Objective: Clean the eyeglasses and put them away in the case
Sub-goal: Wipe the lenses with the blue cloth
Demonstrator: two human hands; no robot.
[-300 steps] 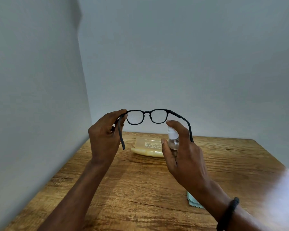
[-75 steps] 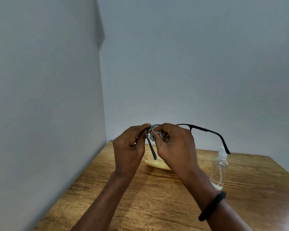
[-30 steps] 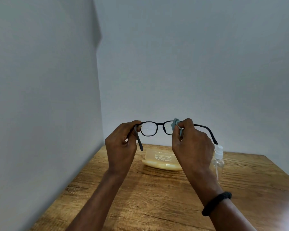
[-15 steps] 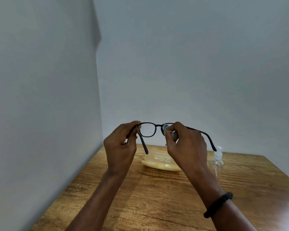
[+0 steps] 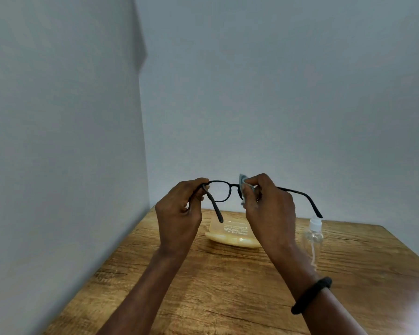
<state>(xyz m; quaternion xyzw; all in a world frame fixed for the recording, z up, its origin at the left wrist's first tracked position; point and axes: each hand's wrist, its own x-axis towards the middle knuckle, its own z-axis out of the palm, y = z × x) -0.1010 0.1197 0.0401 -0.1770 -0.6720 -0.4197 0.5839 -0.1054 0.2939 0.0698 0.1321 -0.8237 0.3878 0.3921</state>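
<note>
Eyeglasses (image 5: 224,192) with a thin black plastic frame hang in the air between your two hands, above the wooden table (image 5: 228,286), temples open and pointing back toward you. Your left hand (image 5: 179,213) pinches the frame at its left hinge, thumb and fingers closed on it. Its lens shows clear beside the bridge. Your right hand (image 5: 267,209) pinches a small pale blue-grey cleaning cloth (image 5: 242,182) against the right lens (that lens is hidden behind the cloth and fingers). Below, a translucent yellowish eyeglass case (image 5: 232,236) lies on the table; its printed white label is too small to read. Further right stands a clear plastic spray bottle (image 5: 314,240) with a white nozzle.
</note>
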